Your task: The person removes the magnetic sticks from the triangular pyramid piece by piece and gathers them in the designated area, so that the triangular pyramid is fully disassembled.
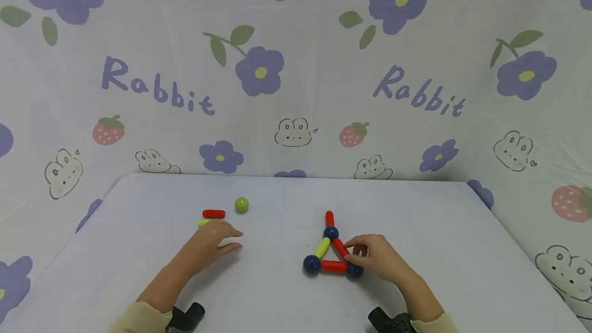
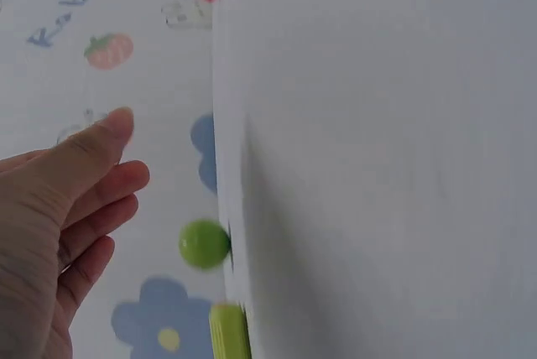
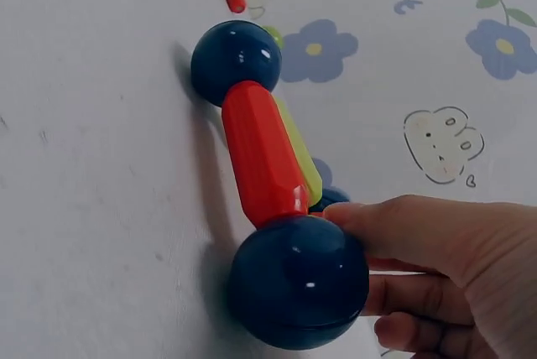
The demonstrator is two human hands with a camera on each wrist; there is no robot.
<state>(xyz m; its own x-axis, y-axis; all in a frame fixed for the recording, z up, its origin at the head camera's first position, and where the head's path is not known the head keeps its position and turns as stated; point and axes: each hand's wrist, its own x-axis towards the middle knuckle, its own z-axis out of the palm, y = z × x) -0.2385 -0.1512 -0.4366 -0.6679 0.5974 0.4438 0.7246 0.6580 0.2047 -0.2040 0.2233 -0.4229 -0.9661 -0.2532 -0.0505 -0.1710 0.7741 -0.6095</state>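
The right hand (image 1: 376,257) pinches a glossy red, faceted, plastic-looking rod (image 1: 339,247) near its lower end, thumb and forefinger close against a shiny dark blue ball (image 1: 354,270). Left of that hand lies the rest of the joined triangle: a second red rod (image 1: 334,266), a yellow-green faceted rod (image 1: 322,248) and two more dark blue balls, one leftmost (image 1: 312,265), one farther out (image 1: 331,233). From the latter a third red rod (image 1: 329,218) points away from the hand.

The left hand (image 1: 213,243) holds nothing, its thumb spread from its fingers. Just beyond it sit a loose red rod (image 1: 214,214), a loose yellow-green rod (image 1: 204,223) and a bright green ball (image 1: 242,205).

A sideways tug or twist by the right hand could swivel the triangle or part a joint; a brush from the left fingers could set the green ball rolling.

The head view gives the whole triangle, while the right wrist view hides its pinched side behind the fingers but shows the thumb's closeness to the ball. The left wrist view reveals more of the loose yellow-green rod, largely covered from above.
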